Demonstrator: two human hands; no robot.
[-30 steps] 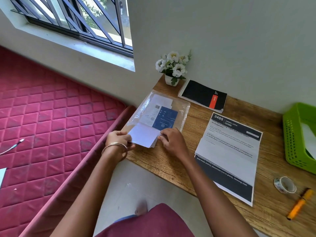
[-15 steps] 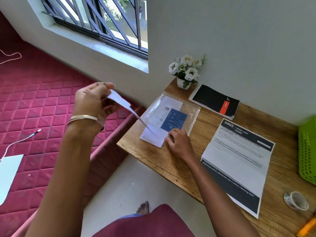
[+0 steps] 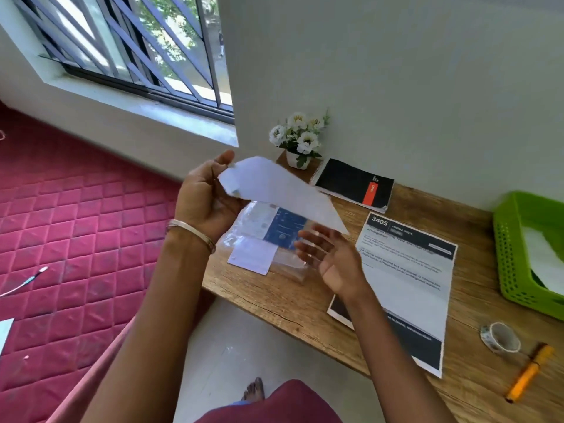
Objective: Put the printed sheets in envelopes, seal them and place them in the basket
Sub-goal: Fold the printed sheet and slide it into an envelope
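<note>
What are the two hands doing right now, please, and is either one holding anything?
Left hand: closed on one end of the white envelope, lifted above the desk.
Right hand: open, fingers spread under the envelope's other end, holding nothing.

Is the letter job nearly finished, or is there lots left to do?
Just starting, mostly. The green plastic basket already holds something white. The left hand holds up a white paper envelope; the right hand reaches open beneath. The printed sheet lies unfolded on the wooden desk, so filling, sealing remain.
</note>
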